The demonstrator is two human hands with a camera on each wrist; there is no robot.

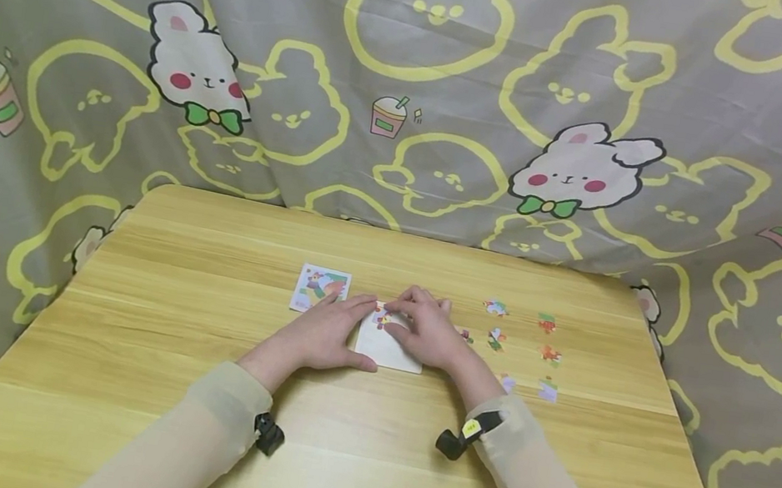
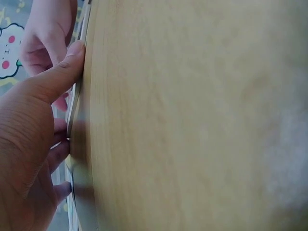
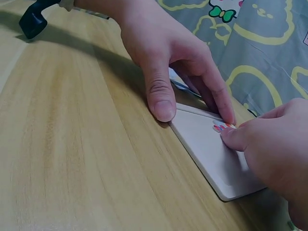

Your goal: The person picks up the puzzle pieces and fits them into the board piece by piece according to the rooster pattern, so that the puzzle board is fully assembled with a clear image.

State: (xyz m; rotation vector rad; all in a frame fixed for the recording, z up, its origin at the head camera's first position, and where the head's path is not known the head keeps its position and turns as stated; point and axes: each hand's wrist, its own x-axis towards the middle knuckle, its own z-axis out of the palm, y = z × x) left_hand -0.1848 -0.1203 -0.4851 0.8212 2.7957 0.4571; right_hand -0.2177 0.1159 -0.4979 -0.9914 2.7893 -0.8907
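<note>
A white square puzzle tray (image 1: 390, 353) lies flat on the table. My left hand (image 1: 325, 331) steadies its left side, with the thumb at the near corner and outstretched fingers along the far part. In the right wrist view this thumb (image 3: 163, 109) rests right at the tray's corner. Over the tray's far left corner, my right hand (image 1: 427, 330) pinches a small colourful puzzle piece (image 1: 382, 320) between thumb and forefinger. The piece (image 3: 221, 126) is partly covered by the fingertips, low against the tray's surface. The left wrist view shows the tray's edge side-on beside my left thumb (image 2: 72, 55).
A square picture card (image 1: 307, 299) lies left of the tray. Several loose puzzle pieces (image 1: 551, 354) are spread in rows on the right, one (image 1: 467, 335) close beside my right hand. A patterned curtain (image 1: 443, 100) hangs behind the wooden table (image 1: 202, 292).
</note>
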